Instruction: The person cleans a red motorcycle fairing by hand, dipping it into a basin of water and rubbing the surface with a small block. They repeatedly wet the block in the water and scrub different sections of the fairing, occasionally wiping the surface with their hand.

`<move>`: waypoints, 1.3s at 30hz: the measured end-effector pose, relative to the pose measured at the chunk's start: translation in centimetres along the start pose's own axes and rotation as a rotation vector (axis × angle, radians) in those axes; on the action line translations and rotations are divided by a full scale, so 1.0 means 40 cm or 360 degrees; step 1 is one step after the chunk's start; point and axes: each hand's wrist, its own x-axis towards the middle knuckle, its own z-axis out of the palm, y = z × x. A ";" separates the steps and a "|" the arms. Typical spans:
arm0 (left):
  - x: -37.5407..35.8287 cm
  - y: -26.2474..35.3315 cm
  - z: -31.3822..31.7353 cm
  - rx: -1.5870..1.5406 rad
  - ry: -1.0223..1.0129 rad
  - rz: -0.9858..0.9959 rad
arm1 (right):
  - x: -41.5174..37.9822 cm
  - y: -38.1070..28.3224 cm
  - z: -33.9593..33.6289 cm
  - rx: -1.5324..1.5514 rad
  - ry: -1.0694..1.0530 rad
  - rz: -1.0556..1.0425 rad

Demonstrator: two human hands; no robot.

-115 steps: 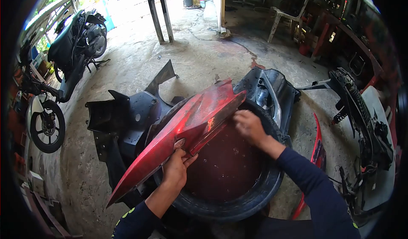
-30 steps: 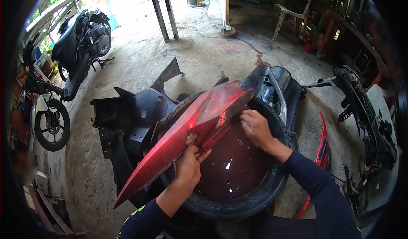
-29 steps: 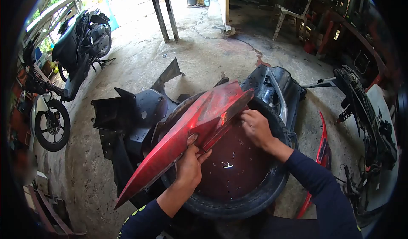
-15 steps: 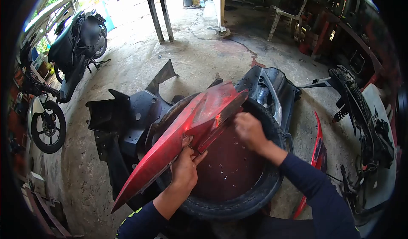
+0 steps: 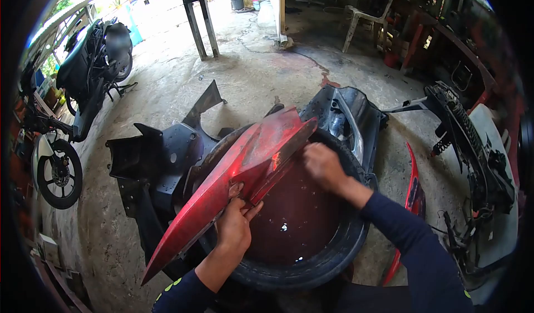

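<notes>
A dusty red motorcycle fairing panel [image 5: 217, 188] slants over a round black tub [image 5: 311, 278]. My left hand [image 5: 232, 228] grips its lower edge near the middle, thumb on the panel. Reddish-brown water [image 5: 297, 218] with small bright specks fills part of the tub. Over the water, close to the panel's right end, my right hand [image 5: 325, 168] is closed and slightly blurred. What its fingers hold, if anything, is hidden.
Black plastic body parts [image 5: 175, 146] lie left of the tub, with another dark panel [image 5: 364, 124] behind it. On the right are a red trim piece [image 5: 410, 196] and a motorcycle frame part [image 5: 461, 124]. A motorcycle [image 5: 89, 68] and a white chair [image 5: 370, 18] stand farther off.
The view has shifted slightly, moving the whole scene a little to the left. My right hand stays closed beside the panel's right end; my left hand keeps its hold.
</notes>
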 end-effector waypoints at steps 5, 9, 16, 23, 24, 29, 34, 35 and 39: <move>0.018 0.001 -0.016 0.0036 0.0013 0.0020 | 0.018 -0.105 -0.015 0.0076 0.0172 -0.0188; 0.015 -0.006 -0.027 0.0062 0.0005 0.0002 | 0.026 0.053 -0.002 -0.0011 0.0094 0.0285; 0.021 0.003 -0.026 0.0052 0.0047 0.0009 | 0.021 0.070 0.021 0.0035 0.0122 0.0290; 0.021 0.007 -0.022 0.0071 -0.0004 0.0000 | 0.030 0.047 0.019 0.0147 0.0133 0.0240; 0.024 0.015 -0.012 0.0102 -0.0032 0.0020 | 0.050 0.049 0.001 0.0108 0.0039 0.0386; 0.033 0.030 0.001 0.0094 -0.0037 0.0030 | 0.049 -0.047 -0.007 0.0183 0.0055 -0.0016; 0.034 0.035 -0.004 0.0143 0.0003 0.0013 | 0.029 -0.027 0.033 0.0102 0.0109 0.0134; 0.037 0.036 -0.010 0.0151 -0.0017 -0.0003 | 0.035 -0.076 0.024 0.0130 0.0104 0.0012; 0.026 0.039 -0.003 0.0193 -0.0067 -0.0016 | 0.025 0.075 0.022 0.0118 0.0115 0.0349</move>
